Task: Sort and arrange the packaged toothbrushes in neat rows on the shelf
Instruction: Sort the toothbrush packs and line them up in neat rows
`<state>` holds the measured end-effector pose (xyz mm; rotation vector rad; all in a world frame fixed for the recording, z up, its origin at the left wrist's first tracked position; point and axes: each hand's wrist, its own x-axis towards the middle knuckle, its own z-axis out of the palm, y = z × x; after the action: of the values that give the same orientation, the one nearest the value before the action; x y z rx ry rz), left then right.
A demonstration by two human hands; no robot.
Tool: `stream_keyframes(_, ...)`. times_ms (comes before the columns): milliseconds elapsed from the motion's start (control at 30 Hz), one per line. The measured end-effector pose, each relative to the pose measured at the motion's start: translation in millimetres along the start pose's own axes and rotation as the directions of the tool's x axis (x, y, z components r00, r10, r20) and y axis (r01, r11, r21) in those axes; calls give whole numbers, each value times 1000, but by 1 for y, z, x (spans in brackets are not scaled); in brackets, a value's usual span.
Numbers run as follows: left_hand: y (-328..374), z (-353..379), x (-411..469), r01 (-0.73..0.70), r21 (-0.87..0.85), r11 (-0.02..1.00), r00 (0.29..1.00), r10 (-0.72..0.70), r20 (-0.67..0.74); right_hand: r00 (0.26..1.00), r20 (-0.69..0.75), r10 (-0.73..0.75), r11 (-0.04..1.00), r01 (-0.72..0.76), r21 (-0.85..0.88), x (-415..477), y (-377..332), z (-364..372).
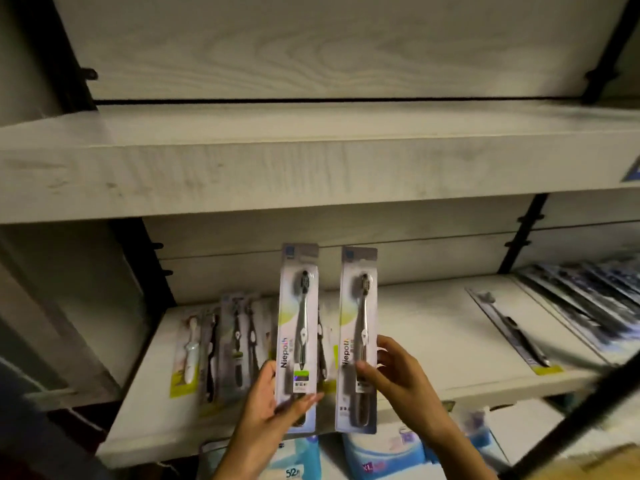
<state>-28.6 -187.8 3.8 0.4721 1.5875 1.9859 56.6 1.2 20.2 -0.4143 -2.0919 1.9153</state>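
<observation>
— What are you holding?
— My left hand (pixel 273 401) grips the left Niepoth toothbrush pack (pixel 298 327). My right hand (pixel 396 374) pinches the right Niepoth toothbrush pack (pixel 358 327). Both are upright, frame centre.
— Others?
— A row of packs (pixel 221 344) lies lower left on the shelf (pixel 433 341).

left toothbrush pack (pixel 290 341): "Niepoth" | right toothbrush pack (pixel 350 327): "Niepot…" | blue pack (pixel 294 460): "52"

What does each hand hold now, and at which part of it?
The left hand grips the left toothbrush package near its bottom end. The right hand pinches the right toothbrush package at its lower half.
</observation>
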Motion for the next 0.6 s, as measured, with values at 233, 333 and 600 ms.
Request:
stream_keyframes(233, -50, 140, 16, 5, -73, 997, 1000, -6, -20, 1000, -7, 4, 997, -4, -78, -25, 16, -136)
stream_keyframes(333, -53, 200, 15, -36, -73, 997, 998, 32, -51, 999, 38, 6, 992, -1, -128, -36, 16, -188)
stream_keyframes(600, -57, 290, 5, 8, -51, 999, 998, -11, -56, 994, 107, -3, 995, 14, -100, -65, 5, -272)
